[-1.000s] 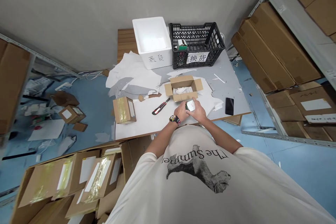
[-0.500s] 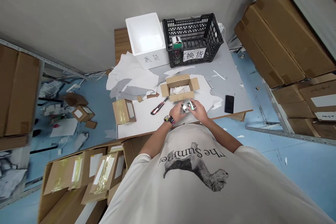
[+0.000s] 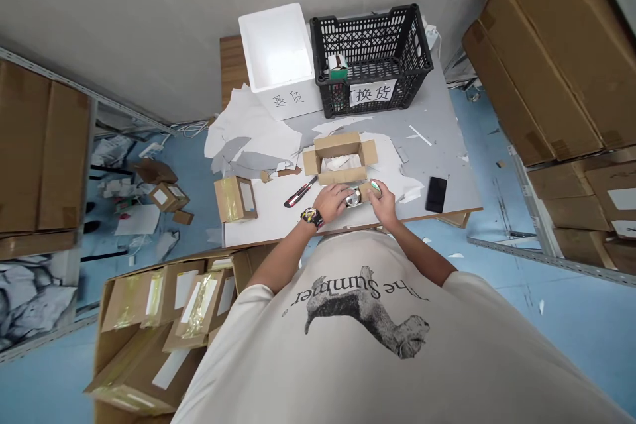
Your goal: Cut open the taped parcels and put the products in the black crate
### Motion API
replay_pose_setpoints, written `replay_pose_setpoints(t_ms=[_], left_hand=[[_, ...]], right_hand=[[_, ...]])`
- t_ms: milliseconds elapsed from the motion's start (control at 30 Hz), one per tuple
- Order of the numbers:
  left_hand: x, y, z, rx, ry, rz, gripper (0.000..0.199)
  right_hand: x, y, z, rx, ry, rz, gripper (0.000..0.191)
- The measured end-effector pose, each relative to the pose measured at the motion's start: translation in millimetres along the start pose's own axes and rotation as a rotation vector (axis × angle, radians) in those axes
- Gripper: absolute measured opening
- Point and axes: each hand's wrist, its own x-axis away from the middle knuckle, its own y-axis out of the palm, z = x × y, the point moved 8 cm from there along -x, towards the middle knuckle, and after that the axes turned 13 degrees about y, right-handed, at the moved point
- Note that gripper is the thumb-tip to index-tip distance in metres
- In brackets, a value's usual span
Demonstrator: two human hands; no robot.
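The right hand (image 3: 384, 204) pinches a small box (image 3: 368, 191), brown with a green and white bit, between its thumb and fingers. The left hand (image 3: 332, 201) lies over a shiny silver thing (image 3: 353, 197). I can't tell if its fingers squeeze it or just touch it. Half a second ago the hands were close together around the silver thing; now they are a bit more apart, and the brown part shows. So the small thing looks opened up, and the silver part seems to be partly out. It sits low over the table (image 3: 426, 158), just in front of the open cardboard box (image 3: 342, 176), which has white stuff inside. The knife (image 3: 299, 193) lies to the left, and the phone (image 3: 436, 195) lies off to the right.
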Motion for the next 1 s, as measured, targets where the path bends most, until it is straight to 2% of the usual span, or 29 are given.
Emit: replay_pose_setpoints(t_ms=[133, 200, 300, 467, 600, 700, 833, 933, 1000], left_hand=[[-29, -4.2, 0, -0.162, -0.010, -0.210, 0.058], [-43, -2.2, 4, -0.237, -0.010, -0.279, 0.054], [-59, 2.3, 11, -0.310, -0.031, -0.307, 0.043], [-66, 5.2, 17, -0.324, 0.032, -0.319, 0.048], [-56, -11.8, 7, -0.224, 0.080, -0.234, 0.053], [-47, -33.9, -3, -0.057, 0.085, -0.077, 0.063], [-32, -60.2, -16, 0.132, -0.037, 0.055, 0.054], [-24, -82.9, -15, 0.223, -0.097, 0.138, 0.048], [-21, -104.1, -11, 0.264, -0.111, 0.253, 0.050]], right_hand=[[-7, 6, 3, -0.007, 0.011, -0.051, 0.055], [-11, 8, 3, -0.014, 0.012, -0.064, 0.056], [-18, 9, 2, -0.022, 0.008, -0.058, 0.057], [-25, 9, 2, -0.025, -0.001, -0.066, 0.056], [-26, 10, -1, 0.002, -0.027, -0.079, 0.056], [-25, 11, -8, 0.040, -0.089, -0.057, 0.055], [-25, 17, -8, 0.065, -0.095, -0.078, 0.056], [-26, 20, -4, 0.066, -0.073, -0.100, 0.058], [-26, 20, -2, 0.056, -0.077, -0.105, 0.059]])
